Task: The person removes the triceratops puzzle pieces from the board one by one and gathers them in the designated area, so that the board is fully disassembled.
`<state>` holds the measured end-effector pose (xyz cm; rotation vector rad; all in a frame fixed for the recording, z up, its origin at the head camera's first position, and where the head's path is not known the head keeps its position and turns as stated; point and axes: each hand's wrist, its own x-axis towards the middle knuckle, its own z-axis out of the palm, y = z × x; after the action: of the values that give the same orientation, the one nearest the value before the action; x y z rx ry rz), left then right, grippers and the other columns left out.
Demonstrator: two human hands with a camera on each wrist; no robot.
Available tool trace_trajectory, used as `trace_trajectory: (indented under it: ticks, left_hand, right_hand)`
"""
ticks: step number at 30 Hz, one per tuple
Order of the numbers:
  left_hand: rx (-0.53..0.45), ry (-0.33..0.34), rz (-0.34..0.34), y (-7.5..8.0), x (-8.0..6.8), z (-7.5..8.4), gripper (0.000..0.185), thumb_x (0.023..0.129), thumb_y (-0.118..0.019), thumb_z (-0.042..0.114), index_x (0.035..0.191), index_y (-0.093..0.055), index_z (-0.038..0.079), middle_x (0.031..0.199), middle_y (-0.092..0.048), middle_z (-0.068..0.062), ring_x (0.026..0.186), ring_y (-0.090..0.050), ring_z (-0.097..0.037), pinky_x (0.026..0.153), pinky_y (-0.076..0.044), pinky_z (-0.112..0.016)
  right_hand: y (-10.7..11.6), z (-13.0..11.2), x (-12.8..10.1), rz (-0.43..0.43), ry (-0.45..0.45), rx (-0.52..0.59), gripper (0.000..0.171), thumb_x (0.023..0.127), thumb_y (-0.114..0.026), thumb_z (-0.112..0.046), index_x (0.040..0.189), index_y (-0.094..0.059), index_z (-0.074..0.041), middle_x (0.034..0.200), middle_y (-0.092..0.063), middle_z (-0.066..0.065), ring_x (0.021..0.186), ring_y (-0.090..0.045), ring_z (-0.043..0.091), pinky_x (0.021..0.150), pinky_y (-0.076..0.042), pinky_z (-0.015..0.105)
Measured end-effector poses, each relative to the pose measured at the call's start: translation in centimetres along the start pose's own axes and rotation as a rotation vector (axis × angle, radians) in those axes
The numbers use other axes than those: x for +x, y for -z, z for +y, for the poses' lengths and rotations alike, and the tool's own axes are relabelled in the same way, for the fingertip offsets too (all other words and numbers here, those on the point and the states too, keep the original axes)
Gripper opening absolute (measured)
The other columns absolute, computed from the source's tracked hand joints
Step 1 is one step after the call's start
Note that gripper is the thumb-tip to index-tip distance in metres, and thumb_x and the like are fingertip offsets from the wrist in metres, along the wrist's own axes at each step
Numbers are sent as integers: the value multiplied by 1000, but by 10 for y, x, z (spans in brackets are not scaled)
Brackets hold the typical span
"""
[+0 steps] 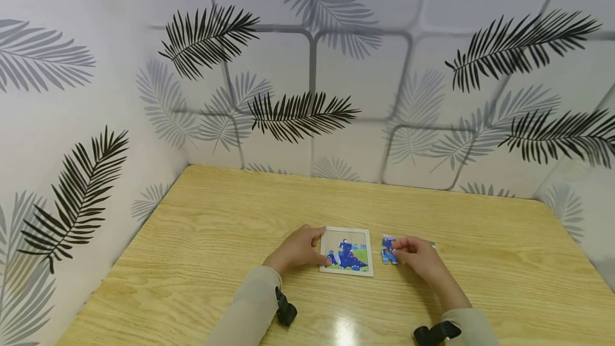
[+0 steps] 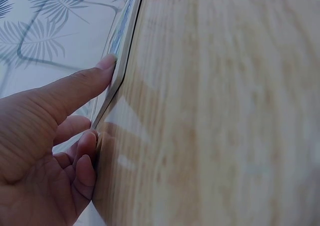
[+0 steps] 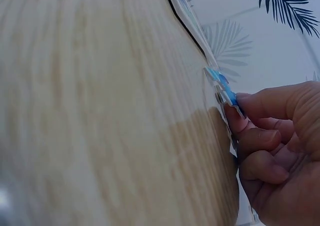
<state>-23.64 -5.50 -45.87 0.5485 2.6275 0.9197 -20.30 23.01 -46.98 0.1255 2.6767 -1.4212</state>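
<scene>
A square wooden puzzle tray (image 1: 336, 231) with a pale rim lies on the table, partly filled with dinosaur pieces; its upper part shows bare wood. My left hand (image 1: 299, 248) grips the tray's left side, thumb on the lower left rim and fingers at the upper left corner. In the left wrist view, the left hand's thumb (image 2: 82, 85) presses on the rim. Right of the tray, my right hand (image 1: 419, 257) pinches a blue puzzle piece (image 1: 387, 252) between thumb and forefinger. The right wrist view shows this piece (image 3: 226, 89) tilted, just above the table.
A greenish bit, perhaps another piece (image 1: 433, 244), shows behind the right hand, mostly hidden. The wooden table (image 1: 230, 212) meets a leaf-patterned wall (image 1: 346, 148) at its back. Both wrists wear black camera straps.
</scene>
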Motion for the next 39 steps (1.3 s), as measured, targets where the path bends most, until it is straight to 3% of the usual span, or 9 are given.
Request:
trace_trajectory:
  ticks: [14, 39]
  left_hand:
    - [-1, 5, 10, -2, 0, -1, 86, 66, -78, 36, 139, -37, 15, 75, -35, 0, 64, -32, -13, 57, -27, -26]
    - [-9, 14, 4, -3, 3, -3, 86, 66, -78, 36, 139, -36, 16, 76, -35, -1, 65, -33, -13, 57, -27, -26]
  right_hand:
    - [1, -4, -4, 50, 26, -42, 17, 84, -62, -9, 98, -60, 1, 89, -57, 6, 79, -45, 18, 64, -39, 26]
    - [-11, -17, -1, 3, 61, -12, 16, 84, -61, -9, 97, -60, 0, 87, -57, 6, 78, -48, 17, 65, -41, 27]
